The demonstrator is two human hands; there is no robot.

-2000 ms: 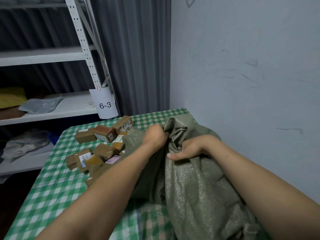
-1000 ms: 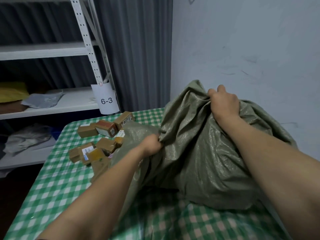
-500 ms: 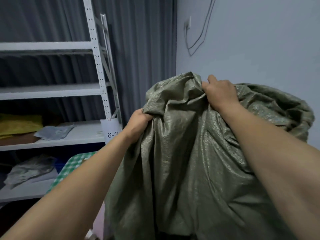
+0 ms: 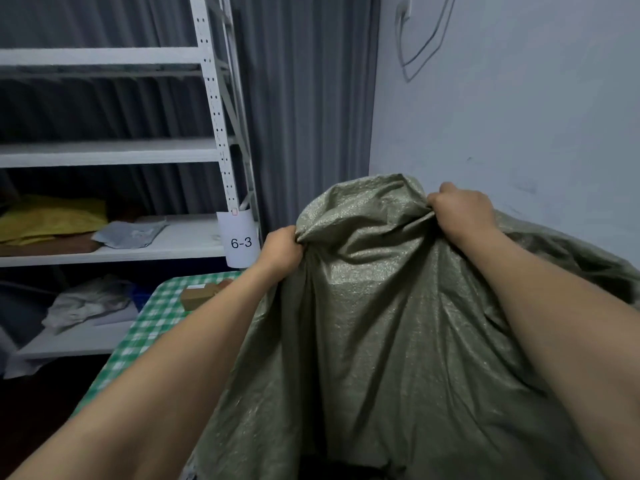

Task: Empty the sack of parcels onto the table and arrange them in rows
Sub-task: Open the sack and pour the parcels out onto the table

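Note:
The olive-green woven sack (image 4: 381,323) hangs lifted above the table, filling the middle and right of the head view. My left hand (image 4: 282,249) is shut on a bunched fold at its upper left. My right hand (image 4: 462,211) grips the cloth at its top right. One brown cardboard parcel (image 4: 197,295) shows on the green-checked table (image 4: 152,327) just past my left forearm. The other parcels are hidden behind the sack and my arms.
A white metal shelf rack (image 4: 211,98) stands behind the table at left, with a "6-3" paper label (image 4: 240,242), yellow and grey bags on its shelves. A dark curtain hangs at the back. A pale wall (image 4: 519,116) runs close along the right.
Both hands raised the sack from lying on the table to hanging high. In the last half second the view dipped a little, so the table corner and one parcel show again.

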